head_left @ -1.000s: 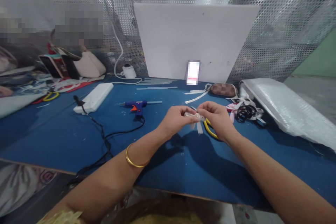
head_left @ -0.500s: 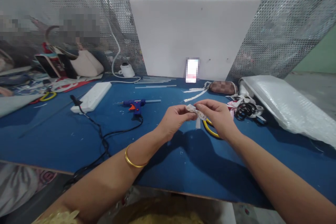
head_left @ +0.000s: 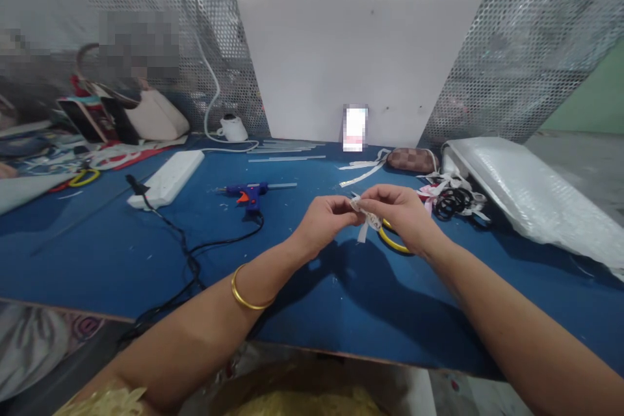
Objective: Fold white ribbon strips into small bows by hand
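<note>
1. Ribbon (head_left: 373, 220): held above table (head_left: 302, 312), pinched by left hand (head_left: 331, 218) and right hand (head_left: 400, 211), likely for fine control.
2. Yellow loop (head_left: 394, 246): at five o'clock, partly behind right hand.
3. Glue gun (head_left: 252, 192): at nine o'clock, nozzle facing away, probably for safety.

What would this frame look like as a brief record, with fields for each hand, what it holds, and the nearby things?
Surface: blue flat table
Left hand: pinching a small whitish patterned ribbon piece
Right hand: pinching the same piece
By right hand: curved yellow handle
Tool: blue plastic glue gun, orange trigger, translucent stick at rear, lying left of both hands
Right side: black round loops
Behind: white rectangular board
</note>
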A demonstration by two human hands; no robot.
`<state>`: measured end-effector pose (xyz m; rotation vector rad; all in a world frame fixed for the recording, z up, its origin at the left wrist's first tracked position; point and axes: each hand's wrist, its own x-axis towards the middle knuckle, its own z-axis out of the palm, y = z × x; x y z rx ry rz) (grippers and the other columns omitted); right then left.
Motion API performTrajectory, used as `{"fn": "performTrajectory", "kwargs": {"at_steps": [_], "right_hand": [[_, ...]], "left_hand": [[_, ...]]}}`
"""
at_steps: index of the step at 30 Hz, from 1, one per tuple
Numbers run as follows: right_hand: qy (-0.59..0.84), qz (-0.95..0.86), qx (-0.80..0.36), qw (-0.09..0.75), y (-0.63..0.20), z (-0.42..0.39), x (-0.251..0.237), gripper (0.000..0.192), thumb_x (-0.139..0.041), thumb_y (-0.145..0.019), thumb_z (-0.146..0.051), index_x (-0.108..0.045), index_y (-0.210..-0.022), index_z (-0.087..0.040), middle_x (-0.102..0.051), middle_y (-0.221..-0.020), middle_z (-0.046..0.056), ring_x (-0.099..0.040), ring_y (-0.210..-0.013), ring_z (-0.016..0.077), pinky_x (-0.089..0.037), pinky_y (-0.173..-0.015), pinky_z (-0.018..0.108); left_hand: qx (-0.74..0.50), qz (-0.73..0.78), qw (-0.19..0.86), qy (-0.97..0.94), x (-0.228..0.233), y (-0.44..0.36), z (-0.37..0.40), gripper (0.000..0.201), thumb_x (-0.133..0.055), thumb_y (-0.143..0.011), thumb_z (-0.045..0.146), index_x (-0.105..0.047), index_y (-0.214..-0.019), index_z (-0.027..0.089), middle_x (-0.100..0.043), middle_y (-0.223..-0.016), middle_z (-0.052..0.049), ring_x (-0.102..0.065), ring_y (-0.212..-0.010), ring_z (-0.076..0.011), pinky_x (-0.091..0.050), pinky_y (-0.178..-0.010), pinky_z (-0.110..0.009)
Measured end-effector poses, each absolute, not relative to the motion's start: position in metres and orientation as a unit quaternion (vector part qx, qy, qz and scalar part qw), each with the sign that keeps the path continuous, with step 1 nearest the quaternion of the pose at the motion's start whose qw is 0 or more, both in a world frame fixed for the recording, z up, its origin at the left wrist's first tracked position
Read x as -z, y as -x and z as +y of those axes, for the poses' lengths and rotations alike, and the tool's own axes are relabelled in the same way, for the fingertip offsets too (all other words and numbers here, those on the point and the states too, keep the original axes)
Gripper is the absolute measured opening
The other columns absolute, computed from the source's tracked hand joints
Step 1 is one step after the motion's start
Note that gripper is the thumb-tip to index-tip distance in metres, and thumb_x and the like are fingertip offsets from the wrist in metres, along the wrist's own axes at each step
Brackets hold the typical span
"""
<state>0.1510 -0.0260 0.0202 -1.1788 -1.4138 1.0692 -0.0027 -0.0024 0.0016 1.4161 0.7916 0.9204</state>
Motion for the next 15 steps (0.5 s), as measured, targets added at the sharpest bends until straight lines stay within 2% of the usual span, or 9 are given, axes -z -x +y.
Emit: {"fn": "performTrajectory", "kwargs": {"at_steps": [6,11,15], "right_hand": [[0.471,-0.587,-0.453,0.477,-0.1505,-0.0268,-0.0216,0.022,-0.071,-0.066,-0.037,-0.067,-0.073,-0.016,-0.062,-0.064,0.002,-0.052,-0.061,0.0125,-0.039,-0.056,0.025],[0.5,-0.569,-0.409,0.509,-0.1501,-0.0258,-0.0204,0.024,-0.069,-0.066,-0.039,-0.064,-0.068,-0.016,-0.054,-0.057,-0.001,-0.042,-0.051,0.0092,-0.032,-0.047,0.024],[0.505,-0.586,-0.377,0.509,-0.1518,-0.0251,-0.0191,0.024,-0.067,-0.069,-0.039,-0.062,-0.069,-0.016,-0.051,-0.055,-0.003,-0.038,-0.048,0.0084,-0.029,-0.045,0.024]], "left_hand": [[-0.387,0.336,0.599,-0.616,-0.0028,0.0042,-0.0003,0.007,-0.066,-0.065,0.017,-0.067,-0.071,0.013,-0.065,-0.068,-0.001,-0.057,-0.068,-0.0119,-0.045,-0.073,-0.027],[-0.423,0.327,0.582,-0.612,-0.0036,0.0015,-0.0011,0.017,-0.07,-0.066,0.028,-0.067,-0.076,0.014,-0.065,-0.074,-0.002,-0.058,-0.07,-0.0127,-0.045,-0.071,-0.026],[-0.478,0.349,0.545,-0.594,-0.0025,0.0001,-0.0016,0.017,-0.066,-0.071,0.031,-0.066,-0.069,0.014,-0.064,-0.067,-0.002,-0.056,-0.065,-0.0117,-0.045,-0.066,-0.024]]}}
